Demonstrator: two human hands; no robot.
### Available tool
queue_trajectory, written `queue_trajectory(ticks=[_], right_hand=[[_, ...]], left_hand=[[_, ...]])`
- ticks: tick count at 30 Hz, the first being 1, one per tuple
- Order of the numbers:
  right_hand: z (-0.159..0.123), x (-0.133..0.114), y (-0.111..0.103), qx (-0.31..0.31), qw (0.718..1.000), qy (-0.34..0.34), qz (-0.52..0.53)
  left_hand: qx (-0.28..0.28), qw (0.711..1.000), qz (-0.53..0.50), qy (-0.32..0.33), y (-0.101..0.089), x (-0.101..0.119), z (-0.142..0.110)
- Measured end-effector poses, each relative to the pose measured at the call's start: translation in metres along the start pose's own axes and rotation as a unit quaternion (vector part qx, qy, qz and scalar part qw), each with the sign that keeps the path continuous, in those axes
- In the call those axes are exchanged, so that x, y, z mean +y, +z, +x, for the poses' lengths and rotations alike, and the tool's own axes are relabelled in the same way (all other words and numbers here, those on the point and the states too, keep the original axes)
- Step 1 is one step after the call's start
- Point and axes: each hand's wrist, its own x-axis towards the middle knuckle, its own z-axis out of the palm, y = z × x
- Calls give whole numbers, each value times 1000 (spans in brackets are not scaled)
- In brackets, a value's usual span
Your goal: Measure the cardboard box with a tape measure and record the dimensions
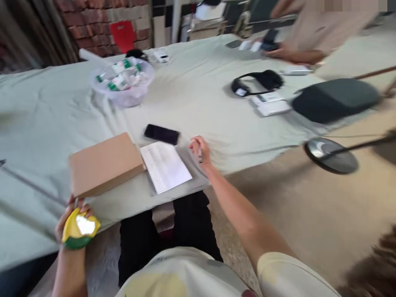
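Note:
My left hand [68, 218] is closed around a rounded yellow-and-green object [78, 231] with a shiny white patch, at the table's front edge; its kind is not clear. Right by those fingers is the near corner of a closed brown cardboard box [107, 165], lying flat. My right hand [200, 150] rests on the cloth with its fingers closed on a short, greyish pen [200, 156], blurred and mostly hidden. Between box and right hand lies a white sheet of paper [167, 167] with printed or written lines. A black phone [161, 134] lies just beyond the sheet.
A pale green cloth covers the table [192, 99]. Farther back stands a translucent basin [130, 97] of white-and-green packages. Black headphones [258, 82] and white boxes [272, 105] lie right. A dark chair [337, 99] adjoins the table. Another person's hand [275, 51] holds a dark device.

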Motion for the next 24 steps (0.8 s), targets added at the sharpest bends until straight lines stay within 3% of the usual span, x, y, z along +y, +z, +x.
queue_trajectory(ticks=[1,5,15,24], right_hand=[[0,1,0,1,1000,-3,-6],[-2,0,-3,12,998,-41,-52],[-4,4,-5,6,990,-85,-112],[-4,1,-2,17,991,-69,-111]], left_hand=[[21,998,-42,45,-3,-6,2],[26,998,-40,49,-1,-21,5],[34,997,-31,55,1,-19,1],[20,997,-32,64,-2,-18,2]])
